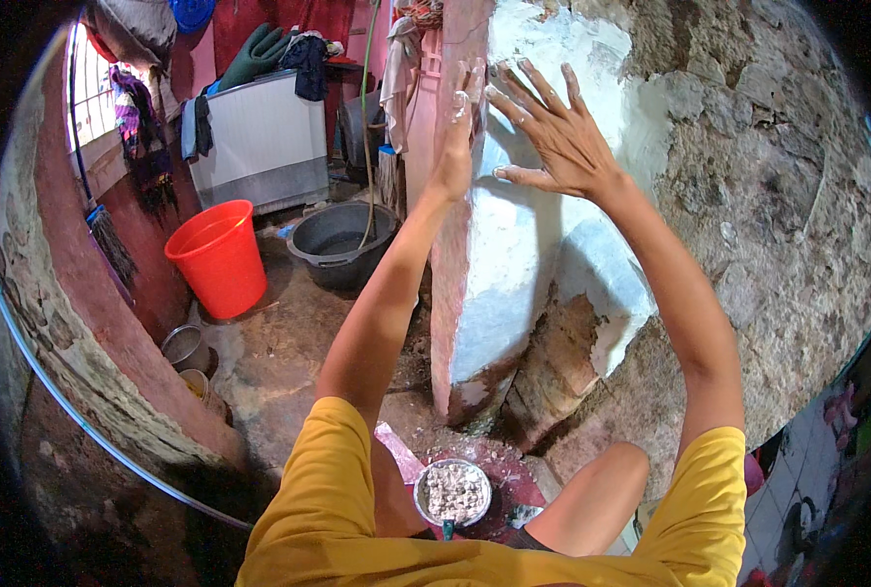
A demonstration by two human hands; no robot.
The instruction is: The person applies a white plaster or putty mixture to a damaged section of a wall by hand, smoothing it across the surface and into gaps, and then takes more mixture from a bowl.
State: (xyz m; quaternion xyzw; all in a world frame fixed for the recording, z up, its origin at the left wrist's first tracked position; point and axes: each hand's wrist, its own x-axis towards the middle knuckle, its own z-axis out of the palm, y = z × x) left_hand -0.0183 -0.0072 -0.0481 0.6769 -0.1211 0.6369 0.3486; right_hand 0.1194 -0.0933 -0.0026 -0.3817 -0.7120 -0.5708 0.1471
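My left hand (pixel 455 147) reaches up to the edge of a pink wall corner, fingers stretched upward and smeared with white paste. My right hand (pixel 548 132) is spread against or just over the white-coated patch (pixel 499 303) of the wall, white paste on its fingertips; exact contact is unclear. Bare, rough plaster (pixel 758 215) surrounds the patch to the right. Below me, between my bent legs, a round metal bowl (pixel 455 489) holds lumpy white paste, with a green handle at its near edge, partly hidden. Beside it lies a pale pink piece of plastic or cloth (pixel 399 450).
At the left stand a red bucket (pixel 215 259), a grey tub (pixel 328 254) with a hose and small pots (pixel 186 347). A white appliance (pixel 254 142) with clothes on it is behind them. A pale blue pipe (pixel 113 440) runs along the left. Tiled floor (pixel 783 470) shows at lower right.
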